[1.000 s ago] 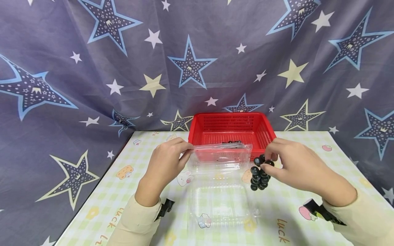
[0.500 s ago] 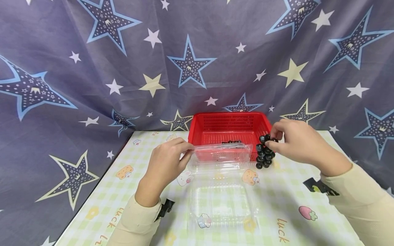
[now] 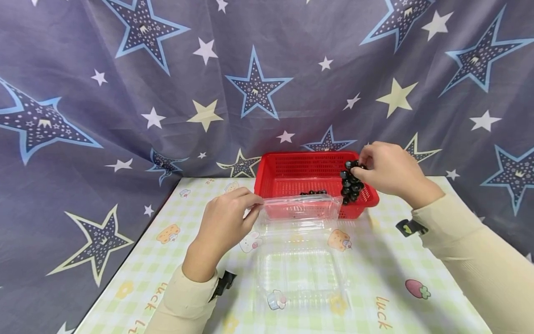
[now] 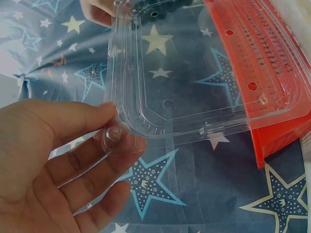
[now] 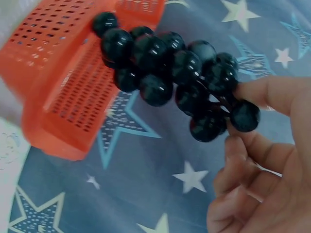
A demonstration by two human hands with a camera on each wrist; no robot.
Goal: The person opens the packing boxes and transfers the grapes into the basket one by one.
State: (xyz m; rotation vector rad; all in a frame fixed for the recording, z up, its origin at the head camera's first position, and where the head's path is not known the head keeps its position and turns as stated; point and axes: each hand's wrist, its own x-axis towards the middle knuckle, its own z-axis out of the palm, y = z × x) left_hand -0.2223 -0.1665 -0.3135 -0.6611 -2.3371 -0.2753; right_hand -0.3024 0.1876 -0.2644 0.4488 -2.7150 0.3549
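My right hand [image 3: 388, 169] pinches the stem end of a bunch of dark grapes [image 3: 351, 185], which hangs over the right side of the red basket [image 3: 308, 160]. The right wrist view shows the grapes [image 5: 160, 68] stretching away from thumb and fingers. With my left hand [image 3: 227, 220] I pinch a corner of the raised lid of a clear plastic clamshell box [image 3: 300, 273]. In the left wrist view the lid [image 4: 170, 128] stands up from the thumb and fingertips. The box's base lies flat on the table, nothing in it.
More dark grapes [image 3: 313, 192] lie inside the basket, partly hidden behind the lid. A checkered cloth with printed pictures covers the table [image 3: 158, 269]. Behind it hangs a star-patterned curtain [image 3: 167, 93].
The right hand has carried the grapes up and away from me, from beside the box to over the basket's right side. The left hand and the lid have stayed in place.
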